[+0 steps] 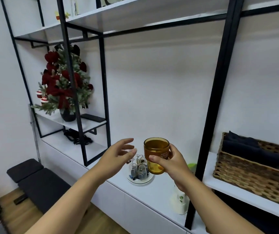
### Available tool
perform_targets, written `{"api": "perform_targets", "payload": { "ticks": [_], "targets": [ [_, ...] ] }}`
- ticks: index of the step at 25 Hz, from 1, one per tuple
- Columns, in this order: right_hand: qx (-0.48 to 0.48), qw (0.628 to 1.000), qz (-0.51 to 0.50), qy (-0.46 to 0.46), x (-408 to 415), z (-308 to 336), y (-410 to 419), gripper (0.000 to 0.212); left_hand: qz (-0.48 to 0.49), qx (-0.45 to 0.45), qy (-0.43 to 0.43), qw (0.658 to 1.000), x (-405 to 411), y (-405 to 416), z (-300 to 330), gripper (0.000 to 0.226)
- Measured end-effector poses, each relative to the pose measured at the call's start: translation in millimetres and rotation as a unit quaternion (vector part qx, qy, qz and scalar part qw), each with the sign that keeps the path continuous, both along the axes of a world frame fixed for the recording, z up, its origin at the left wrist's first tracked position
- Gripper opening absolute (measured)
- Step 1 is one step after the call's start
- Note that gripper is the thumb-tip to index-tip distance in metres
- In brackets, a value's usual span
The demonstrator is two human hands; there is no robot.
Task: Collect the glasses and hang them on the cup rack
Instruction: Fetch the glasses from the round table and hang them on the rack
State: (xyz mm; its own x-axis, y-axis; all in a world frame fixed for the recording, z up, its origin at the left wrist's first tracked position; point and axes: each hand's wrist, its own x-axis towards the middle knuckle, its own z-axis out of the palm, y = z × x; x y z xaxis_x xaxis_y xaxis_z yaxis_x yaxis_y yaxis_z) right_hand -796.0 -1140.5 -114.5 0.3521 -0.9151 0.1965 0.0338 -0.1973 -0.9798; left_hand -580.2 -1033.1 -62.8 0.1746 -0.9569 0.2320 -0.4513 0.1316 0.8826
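At the white counter, a cup rack already carries clear glasses. Above its near edge, the right hand grasps an amber glass, unhung; the left hand reaches, fingers released.

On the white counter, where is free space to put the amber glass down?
Bare counter lies left of the cup rack, toward the black frame post, and between the rack and the white bottle. The rack's plate is crowded.

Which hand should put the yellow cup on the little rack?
Probably the right hand: it already holds the amber glass just above the cup rack. The left hand is open and holds nothing.
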Motion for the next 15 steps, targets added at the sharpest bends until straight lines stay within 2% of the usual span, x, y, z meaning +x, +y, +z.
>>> {"api": "perform_targets", "payload": {
  "ticks": [3,5,10,15],
  "targets": [
    [-0.002,1.000,0.002,0.006,34.1,-4.0,-23.0,0.070,0.001,-0.011,0.009,1.000,27.7,-23.7,-0.3,0.051],
    [-0.008,1.000,0.006,0.010,59.2,-5.5,-41.9,0.067,-0.003,-0.008,0.001,1.000,47.8,-44.3,-0.2,0.059],
    [-0.036,0.999,0.015,0.025,122.1,-4.6,-93.0,0.076,-0.012,0.001,-0.031,0.999,87.4,-101.5,-2.0,0.080],
    [-0.036,0.998,0.044,0.024,178.9,-16.1,-156.3,0.061,0.025,0.012,-0.050,0.998,122.6,-172.9,-5.4,0.091]
  ]
}}
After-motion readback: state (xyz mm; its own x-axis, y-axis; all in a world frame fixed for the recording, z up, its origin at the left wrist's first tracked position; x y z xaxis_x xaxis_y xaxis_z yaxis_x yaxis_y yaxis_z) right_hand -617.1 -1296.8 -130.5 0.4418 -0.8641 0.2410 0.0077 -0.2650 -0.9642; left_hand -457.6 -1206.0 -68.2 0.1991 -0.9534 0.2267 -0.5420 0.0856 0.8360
